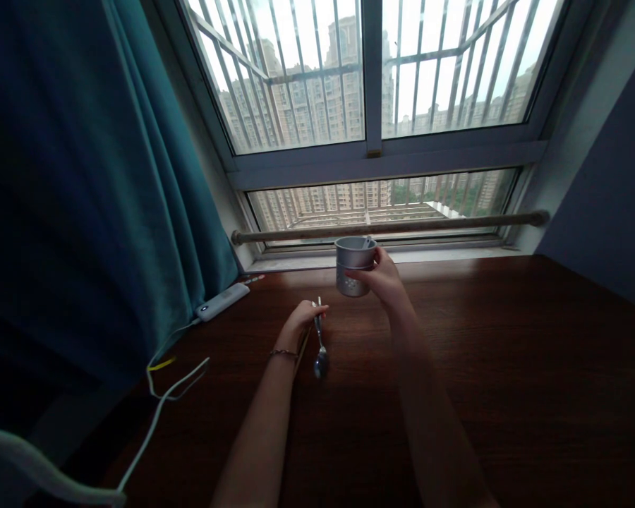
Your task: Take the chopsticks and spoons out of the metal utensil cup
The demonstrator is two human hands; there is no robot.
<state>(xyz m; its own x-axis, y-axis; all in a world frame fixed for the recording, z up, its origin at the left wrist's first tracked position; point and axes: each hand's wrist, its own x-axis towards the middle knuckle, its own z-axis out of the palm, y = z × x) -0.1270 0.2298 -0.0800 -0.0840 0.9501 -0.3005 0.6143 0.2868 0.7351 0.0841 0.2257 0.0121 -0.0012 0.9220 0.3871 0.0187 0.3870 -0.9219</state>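
White cable [153, 430] lay nearer than the cup, far left. Spoon [321, 363], bowl down, was nearer and left of the cup, handle pinched in left hand [303, 315]. Right hand [385, 279] gripped metal cup [352, 262] round its right side; couldn't tell if it touched the table [508, 353]. Window [317, 77] stood beyond the cup.

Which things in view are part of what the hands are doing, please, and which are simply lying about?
In use:
silver metal cup, in the right hand
metal spoon, in the left hand
thin stick, seemingly, by the left wrist

Apparently just lying about:
long white device
white cable
small yellow item
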